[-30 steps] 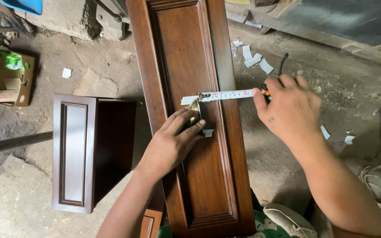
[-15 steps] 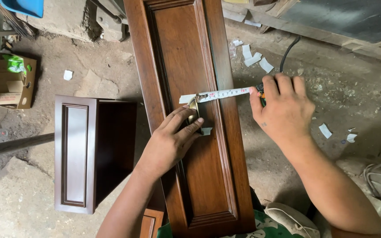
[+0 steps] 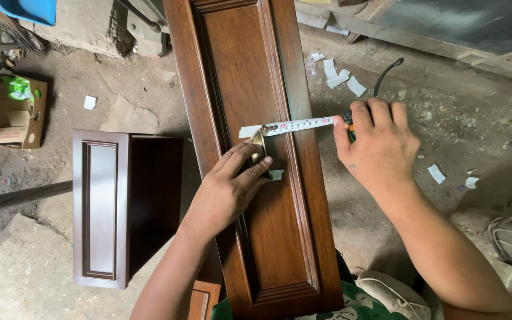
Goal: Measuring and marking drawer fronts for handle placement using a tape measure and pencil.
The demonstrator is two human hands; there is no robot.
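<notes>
Two hands: right hand (image 3: 380, 145) fingers grasp mostly hidden tape measure (image 3: 300, 125); left hand (image 3: 229, 189) fingers pin half-covered brass handle (image 3: 258, 144).

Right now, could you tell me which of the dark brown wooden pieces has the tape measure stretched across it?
The long dark brown panelled wooden door in the middle, under both hands; the yellow-white tape measure blade crosses it. The boxy brown wooden cabinet piece to its left lies untouched.
</notes>
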